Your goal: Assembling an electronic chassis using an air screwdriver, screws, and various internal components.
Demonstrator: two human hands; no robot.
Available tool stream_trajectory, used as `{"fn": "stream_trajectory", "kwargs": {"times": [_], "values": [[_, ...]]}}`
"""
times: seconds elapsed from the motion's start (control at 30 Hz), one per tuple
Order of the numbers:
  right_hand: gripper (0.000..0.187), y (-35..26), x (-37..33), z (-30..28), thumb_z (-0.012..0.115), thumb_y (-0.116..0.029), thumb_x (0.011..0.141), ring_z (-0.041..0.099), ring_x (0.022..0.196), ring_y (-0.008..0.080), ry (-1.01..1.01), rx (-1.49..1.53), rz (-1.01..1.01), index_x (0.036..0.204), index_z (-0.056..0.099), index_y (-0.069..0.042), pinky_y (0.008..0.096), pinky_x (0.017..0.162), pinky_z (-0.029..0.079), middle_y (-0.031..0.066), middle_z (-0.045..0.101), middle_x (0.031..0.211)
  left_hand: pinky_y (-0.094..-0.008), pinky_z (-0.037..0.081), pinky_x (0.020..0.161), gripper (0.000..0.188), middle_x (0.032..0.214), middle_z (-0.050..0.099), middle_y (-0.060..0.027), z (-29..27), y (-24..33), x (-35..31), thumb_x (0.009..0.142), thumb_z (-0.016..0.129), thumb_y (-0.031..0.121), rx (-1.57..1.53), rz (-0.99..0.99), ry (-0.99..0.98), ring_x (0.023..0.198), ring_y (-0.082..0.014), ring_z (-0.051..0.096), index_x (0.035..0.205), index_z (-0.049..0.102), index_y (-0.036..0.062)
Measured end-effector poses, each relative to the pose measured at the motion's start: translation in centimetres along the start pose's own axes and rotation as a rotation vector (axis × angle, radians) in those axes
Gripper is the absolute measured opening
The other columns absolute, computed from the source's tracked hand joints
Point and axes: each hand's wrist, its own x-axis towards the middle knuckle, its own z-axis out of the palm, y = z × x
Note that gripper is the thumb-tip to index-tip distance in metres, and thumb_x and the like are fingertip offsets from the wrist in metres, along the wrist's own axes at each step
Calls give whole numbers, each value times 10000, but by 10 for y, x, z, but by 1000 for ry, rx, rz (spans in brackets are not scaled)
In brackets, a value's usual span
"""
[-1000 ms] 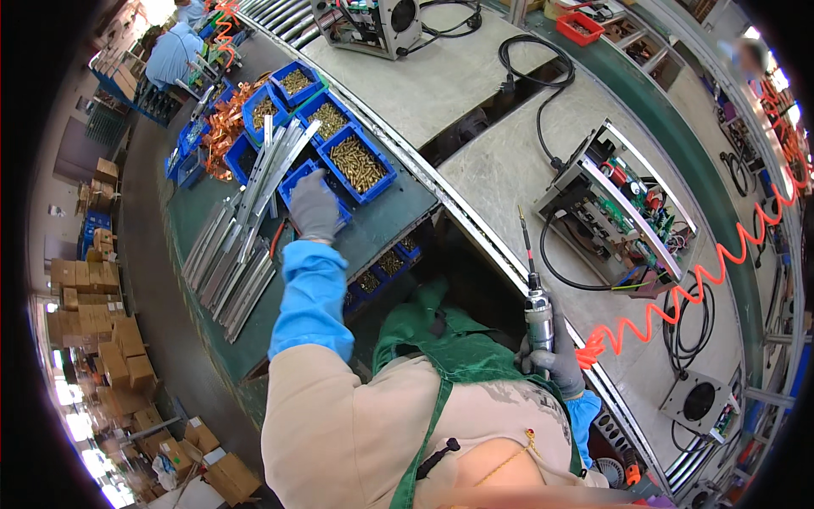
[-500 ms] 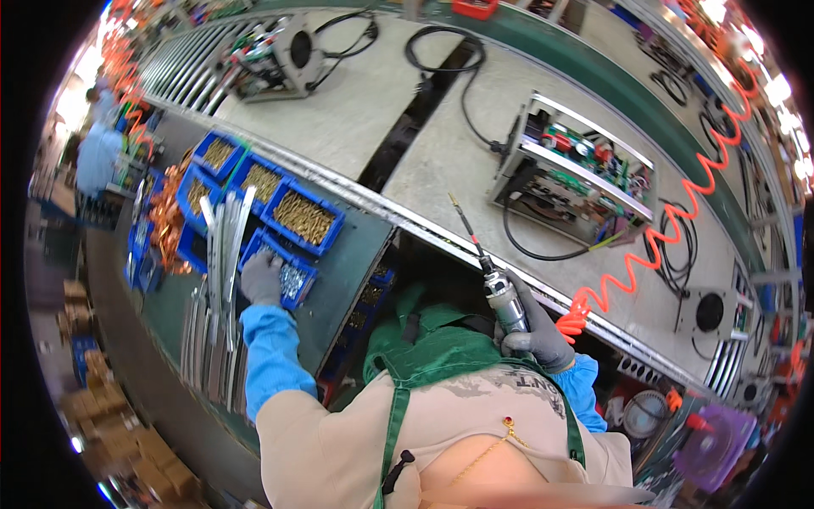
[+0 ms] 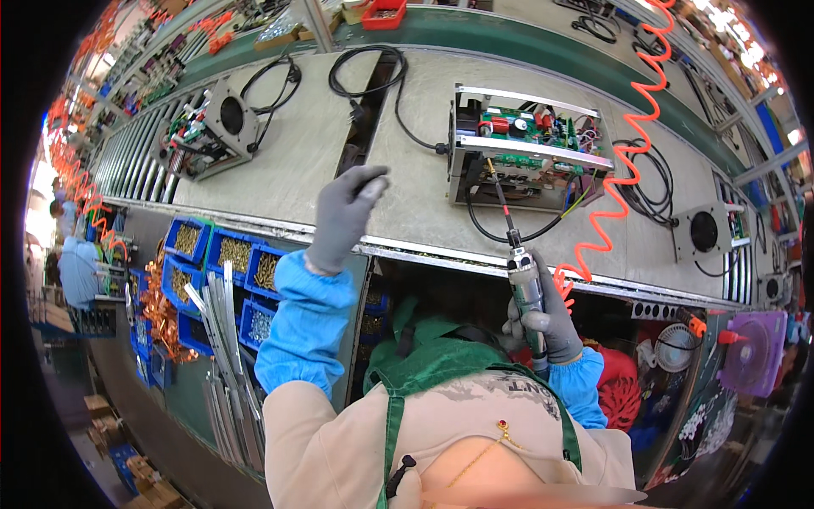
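My left hand [image 3: 346,216], in a grey glove and blue sleeve, is raised over the near edge of the metal work surface. Its thumb and fingertips are drawn together, and anything between them is too small to make out. In my right hand [image 3: 553,322], also gloved, is a pneumatic screwdriver [image 3: 526,287] with its long bit pointing away from me. The gold-coloured bit tip [image 3: 491,166] appears in front of an open-framed electronic unit [image 3: 532,153] with green circuit boards; whether they touch I cannot tell. A black cable [image 3: 487,227] loops below the unit.
An orange coiled air hose [image 3: 599,222] runs up the right side. Blue bins [image 3: 257,322] of screws and metal strips [image 3: 222,339] lie on the left bench. Another open unit [image 3: 203,131] stands far left, and a fan-fronted panel [image 3: 704,232] at right. Coiled cables lie between.
My left hand has left the blue bin of silvery screws and moved up and right over the work surface. The view has shifted, and the screwdriver's bit now overlaps the unit's front.
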Motion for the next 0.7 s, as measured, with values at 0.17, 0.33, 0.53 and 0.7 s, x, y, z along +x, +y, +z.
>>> {"fn": "stream_trajectory", "kwargs": {"times": [0.17,0.33,0.53,0.7], "values": [[1138,8,6,14,765,-242,609,593,553,183,38,5,-64,1516,79,-214,352,621,572,120,565,806,-225,431,644,301,790,605,-23,27,0,25,943,573,259,-194,20,-253,716,-73,519,986,650,-29],[1042,13,11,25,657,-67,654,574,553,181,73,7,-99,1519,94,-208,331,611,537,110,559,795,-226,431,640,307,798,615,-25,31,2,38,956,549,265,-158,-36,-350,715,-80,529,994,646,-24],[1028,36,24,30,730,-139,666,578,675,169,286,-534,-291,1517,156,-197,311,649,487,107,599,865,-245,460,700,268,850,637,-42,42,-2,67,947,566,216,-139,149,-359,768,-92,551,1039,637,-25],[999,41,27,45,751,-169,678,612,702,173,399,-693,-243,1503,189,-197,318,677,504,104,620,905,-332,490,719,181,924,640,-112,65,8,96,896,600,165,4,495,-249,810,-222,622,1023,636,41]]}}
